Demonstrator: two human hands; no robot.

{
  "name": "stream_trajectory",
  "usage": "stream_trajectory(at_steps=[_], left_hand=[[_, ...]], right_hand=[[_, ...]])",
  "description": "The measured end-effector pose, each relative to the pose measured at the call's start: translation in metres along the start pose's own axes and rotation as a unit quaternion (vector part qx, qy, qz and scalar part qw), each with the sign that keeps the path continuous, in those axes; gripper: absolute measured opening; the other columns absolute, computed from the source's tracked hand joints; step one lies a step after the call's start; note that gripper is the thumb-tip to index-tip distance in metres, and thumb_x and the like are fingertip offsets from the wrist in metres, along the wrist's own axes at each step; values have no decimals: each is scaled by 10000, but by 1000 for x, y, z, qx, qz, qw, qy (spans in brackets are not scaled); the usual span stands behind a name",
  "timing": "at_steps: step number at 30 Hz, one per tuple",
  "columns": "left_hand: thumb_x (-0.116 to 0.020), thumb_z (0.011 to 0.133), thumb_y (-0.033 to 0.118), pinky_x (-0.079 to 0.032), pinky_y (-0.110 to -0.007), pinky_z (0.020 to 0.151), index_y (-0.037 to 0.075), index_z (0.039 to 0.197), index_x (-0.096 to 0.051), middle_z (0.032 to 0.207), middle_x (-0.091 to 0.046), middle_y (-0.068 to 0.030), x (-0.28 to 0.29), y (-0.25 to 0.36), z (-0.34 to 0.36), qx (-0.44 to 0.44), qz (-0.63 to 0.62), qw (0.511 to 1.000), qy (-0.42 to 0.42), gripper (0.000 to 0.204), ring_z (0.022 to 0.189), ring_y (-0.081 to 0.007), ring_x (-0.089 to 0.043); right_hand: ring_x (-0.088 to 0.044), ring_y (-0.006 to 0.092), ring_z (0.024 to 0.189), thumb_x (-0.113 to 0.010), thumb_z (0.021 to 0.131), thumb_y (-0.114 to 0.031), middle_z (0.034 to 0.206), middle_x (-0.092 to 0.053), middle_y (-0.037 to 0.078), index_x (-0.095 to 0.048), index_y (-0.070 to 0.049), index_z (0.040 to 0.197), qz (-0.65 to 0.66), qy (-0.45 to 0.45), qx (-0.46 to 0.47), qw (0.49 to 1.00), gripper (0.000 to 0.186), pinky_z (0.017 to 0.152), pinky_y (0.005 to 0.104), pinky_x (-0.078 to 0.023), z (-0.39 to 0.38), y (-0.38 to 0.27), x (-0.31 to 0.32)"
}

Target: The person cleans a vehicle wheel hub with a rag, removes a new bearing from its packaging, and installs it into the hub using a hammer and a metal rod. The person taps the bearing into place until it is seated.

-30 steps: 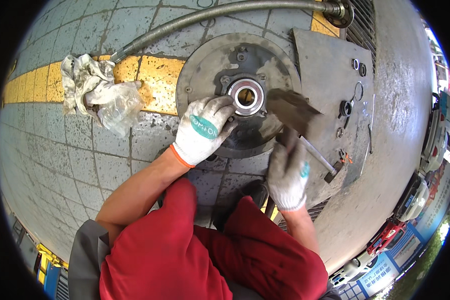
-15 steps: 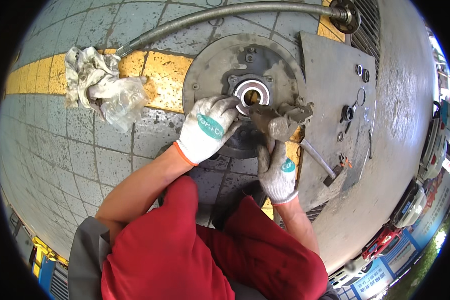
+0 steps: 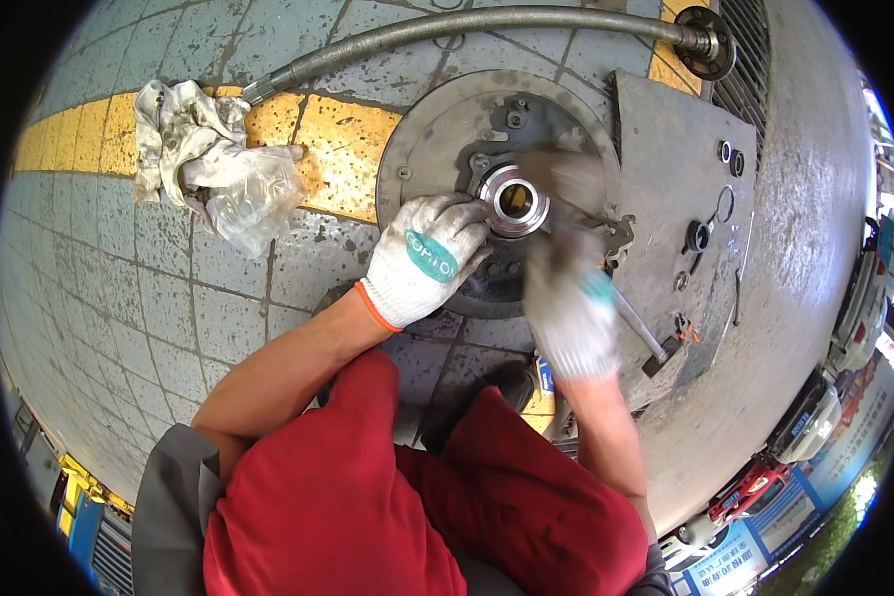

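A round dark brake backing plate [image 3: 429, 119] lies flat on the tiled floor, a shiny metal ring [image 3: 514, 203] at its hub. My left hand [image 3: 425, 253], in a white glove with an orange cuff, has its fingers bent against the left side of the ring. My right hand [image 3: 573, 316], also gloved and smeared by motion, is closed around a hammer [image 3: 564, 181]. The hammer's head is a blur just right of the ring. A second hammer [image 3: 641, 326] lies at the right, partly behind my right hand.
A long axle shaft [image 3: 447, 28] with a flanged end crosses the far side. Dirty rags [image 3: 184, 139] and a plastic bag [image 3: 258, 204] lie left. On the grey sheet [image 3: 666, 159] at right rest several rings and small parts. A dark shoe [image 3: 507, 385] is below the plate.
The hammer has swung away from over the ring's lower right edge to its right, with my right hand. More of the ring shows. My left hand stays beside it; the view has shifted slightly.
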State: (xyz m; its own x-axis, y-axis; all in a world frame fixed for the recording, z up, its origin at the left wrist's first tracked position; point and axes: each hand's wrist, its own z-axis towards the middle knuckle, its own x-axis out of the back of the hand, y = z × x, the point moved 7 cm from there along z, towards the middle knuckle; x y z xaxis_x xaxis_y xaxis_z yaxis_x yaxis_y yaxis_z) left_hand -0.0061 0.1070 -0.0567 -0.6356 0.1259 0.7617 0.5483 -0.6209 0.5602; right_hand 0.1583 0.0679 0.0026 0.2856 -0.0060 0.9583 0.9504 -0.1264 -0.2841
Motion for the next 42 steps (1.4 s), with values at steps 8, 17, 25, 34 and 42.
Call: stream_trajectory(at_steps=[8, 17, 25, 34, 42], left_hand=[[-869, 861, 229, -533, -462, 1035, 115, 1165, -730, 1314, -710, -58, 0, -3, -2, 5, 8, 1000, -9, 354, 1236, -302, -666], [-841, 894, 281, -478, -507, 1138, 125, 1376, -696, 1431, -671, -72, 15, -10, 11, -10, 33, 996, -78, 527, 1353, -332, -596], [-873, 779, 165, -556, -486, 900, 114, 921, -718, 873, -649, -68, 83, -29, 5, -65, 122, 988, -70, 217, 905, -318, -677], [-858, 861, 169, -456, -528, 1201, 54, 1575, -533, 1571, -527, -256, 32, -52, 12, 160, 2, 986, 52, 792, 1437, -446, -533], [-797, 1018, 259, -471, -450, 1184, -96, 1599, -442, 1531, -574, -296, -12, -105, -20, 358, -264, 887, 128, 768, 1402, -404, -577]], right_hand=[[-712, 514, 782, -666, 1104, -267, 876, -685, 303, -593, -33, 1114, 70, -131, -117, 982, 246, 636, 562, -549, 2, 8, -17], [-651, 450, 818, -626, 1129, -240, 919, -679, 244, -630, 7, 1244, 235, -41, -166, 957, 272, 710, 494, -517, -22, 26, 21], [-745, 381, 987, -597, 1135, -145, 1172, -732, 251, -592, 62, 1428, 207, -51, -107, 971, 359, 825, 448, -591, -29, 27, 25], [-755, 495, 823, -616, 1120, -189, 1095, -745, 344, -385, 4, 1670, 184, -50, -2, 982, 627, 662, 515, -597, 5, 4, -21], [-781, 370, 807, -567, 1134, -160, 1114, -779, 257, -411, -6, 1677, 202, -50, -44, 977, 586, 681, 446, -617, 9, 5, 0]])
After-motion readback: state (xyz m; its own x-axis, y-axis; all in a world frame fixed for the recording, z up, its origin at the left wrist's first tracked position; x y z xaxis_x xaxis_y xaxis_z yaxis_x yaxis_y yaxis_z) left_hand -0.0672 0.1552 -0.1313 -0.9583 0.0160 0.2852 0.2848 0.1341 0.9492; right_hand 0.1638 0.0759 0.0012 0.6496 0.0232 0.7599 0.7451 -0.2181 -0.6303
